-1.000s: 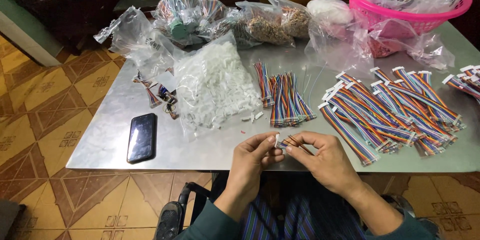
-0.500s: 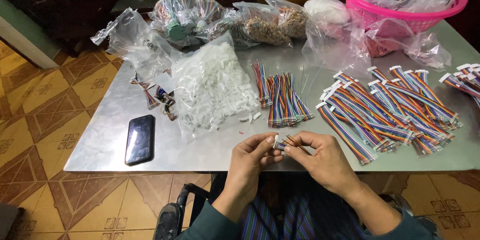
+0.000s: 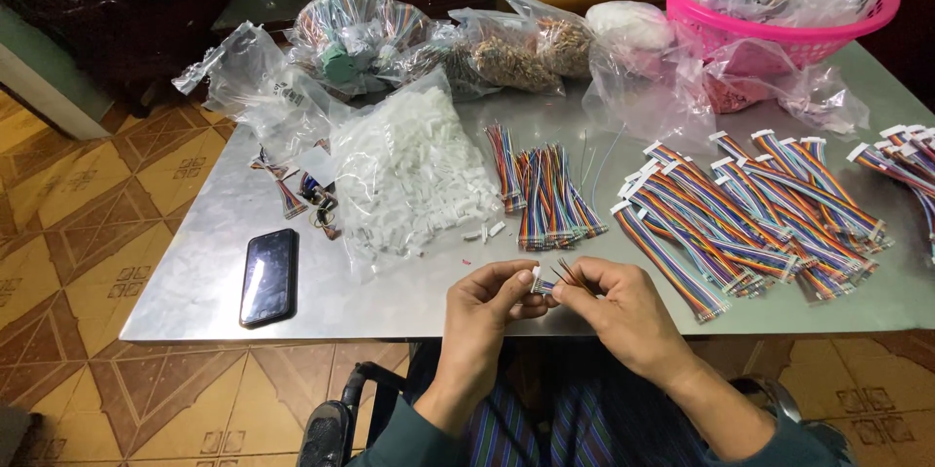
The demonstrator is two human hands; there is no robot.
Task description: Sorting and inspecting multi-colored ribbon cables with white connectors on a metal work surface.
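Over the near edge of the grey metal tabletop point(image 3: 195, 282), the left hand point(image 3: 484, 303) pinches a small white plastic connector housing point(image 3: 537, 279) between clamped fingers, while the right hand point(image 3: 623, 306) has its fingers closed on a short multicoloured ribbon wire point(image 3: 567, 275). Keeping wire ends flat and square to the housing should seat them cleanly.

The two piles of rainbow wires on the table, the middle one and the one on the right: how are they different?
The middle pile holds shorter wires bunched tightly, with no white ends showing. The right pile holds longer flat ribbons fanned out slantwise, many tipped with white plugs. Both are multicoloured striped wires lying on the metal table.
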